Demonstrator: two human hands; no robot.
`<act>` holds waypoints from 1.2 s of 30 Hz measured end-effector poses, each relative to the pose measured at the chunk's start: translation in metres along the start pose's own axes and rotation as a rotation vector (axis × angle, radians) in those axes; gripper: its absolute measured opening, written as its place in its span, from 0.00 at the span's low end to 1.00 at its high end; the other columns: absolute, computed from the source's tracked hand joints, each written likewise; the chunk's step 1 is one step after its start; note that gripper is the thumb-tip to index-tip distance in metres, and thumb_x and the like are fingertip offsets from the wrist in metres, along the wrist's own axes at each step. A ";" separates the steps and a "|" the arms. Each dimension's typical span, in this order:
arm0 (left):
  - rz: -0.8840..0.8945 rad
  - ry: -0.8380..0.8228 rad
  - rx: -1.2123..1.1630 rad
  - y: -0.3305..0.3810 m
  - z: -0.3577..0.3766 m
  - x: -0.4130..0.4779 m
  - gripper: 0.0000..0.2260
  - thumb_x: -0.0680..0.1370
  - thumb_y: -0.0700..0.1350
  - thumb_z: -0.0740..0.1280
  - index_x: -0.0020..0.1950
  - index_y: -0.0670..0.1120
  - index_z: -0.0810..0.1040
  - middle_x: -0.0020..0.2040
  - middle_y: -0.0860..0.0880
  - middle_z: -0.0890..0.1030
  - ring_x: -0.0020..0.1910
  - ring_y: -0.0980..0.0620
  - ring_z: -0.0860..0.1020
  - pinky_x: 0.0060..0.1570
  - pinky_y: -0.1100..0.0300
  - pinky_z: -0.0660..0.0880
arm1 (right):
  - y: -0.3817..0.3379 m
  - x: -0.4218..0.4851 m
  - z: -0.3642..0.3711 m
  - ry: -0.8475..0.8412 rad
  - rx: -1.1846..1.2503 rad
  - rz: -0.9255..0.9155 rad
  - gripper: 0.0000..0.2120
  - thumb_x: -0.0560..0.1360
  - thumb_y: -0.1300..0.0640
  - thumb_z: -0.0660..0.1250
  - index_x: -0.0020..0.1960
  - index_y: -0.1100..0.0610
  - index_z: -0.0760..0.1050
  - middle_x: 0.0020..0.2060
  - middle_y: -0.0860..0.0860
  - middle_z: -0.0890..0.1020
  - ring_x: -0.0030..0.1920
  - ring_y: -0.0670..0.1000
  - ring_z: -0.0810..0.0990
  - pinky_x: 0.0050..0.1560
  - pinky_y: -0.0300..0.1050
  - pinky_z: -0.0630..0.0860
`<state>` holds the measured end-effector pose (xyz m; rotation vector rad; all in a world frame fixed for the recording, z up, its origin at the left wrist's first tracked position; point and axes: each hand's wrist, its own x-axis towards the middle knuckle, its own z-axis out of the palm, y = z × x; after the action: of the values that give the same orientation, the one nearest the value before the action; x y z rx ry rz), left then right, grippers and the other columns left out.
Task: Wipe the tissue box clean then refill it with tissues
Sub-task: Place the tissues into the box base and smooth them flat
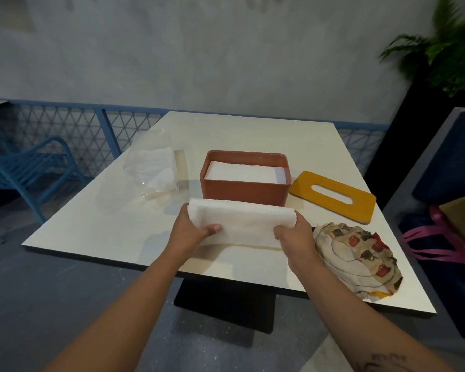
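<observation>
Left hand: fingers clamped round the left end of the tissue stack, held just in front of the open tissue box on the desk. Right hand grips the other end likewise. Lid lies off, right of the box. Risk: the unsupported middle sags and sheets snag the rim. Fingers under the stack are hidden; box fill depth is unclear.

Bare left hand, bare right hand, dark line tattoo on the bare right forearm.
</observation>
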<state>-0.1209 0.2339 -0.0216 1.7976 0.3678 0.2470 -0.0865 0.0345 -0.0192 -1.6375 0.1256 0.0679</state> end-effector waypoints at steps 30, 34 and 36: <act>-0.071 -0.272 0.066 0.011 -0.032 0.016 0.20 0.73 0.27 0.62 0.50 0.51 0.80 0.45 0.50 0.82 0.39 0.54 0.77 0.37 0.64 0.70 | -0.019 0.021 -0.059 -0.393 0.044 0.254 0.17 0.74 0.74 0.56 0.56 0.60 0.76 0.42 0.57 0.82 0.32 0.51 0.78 0.26 0.39 0.67; -0.036 -0.111 0.183 0.004 -0.023 0.016 0.08 0.74 0.45 0.70 0.49 0.46 0.74 0.46 0.48 0.76 0.44 0.50 0.73 0.39 0.62 0.71 | -0.016 0.017 -0.050 -0.245 -0.163 0.122 0.05 0.75 0.62 0.66 0.50 0.60 0.78 0.30 0.55 0.73 0.28 0.48 0.69 0.27 0.37 0.65; -0.053 -0.053 0.189 -0.001 -0.019 0.018 0.14 0.75 0.49 0.68 0.56 0.44 0.70 0.51 0.48 0.74 0.50 0.49 0.72 0.42 0.60 0.70 | -0.014 0.016 -0.046 -0.189 -0.182 0.060 0.05 0.76 0.59 0.66 0.49 0.59 0.78 0.29 0.54 0.72 0.28 0.48 0.67 0.30 0.38 0.67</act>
<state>-0.1113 0.2577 -0.0181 1.9734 0.4113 0.1304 -0.0704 -0.0113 -0.0040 -1.7991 0.0241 0.2869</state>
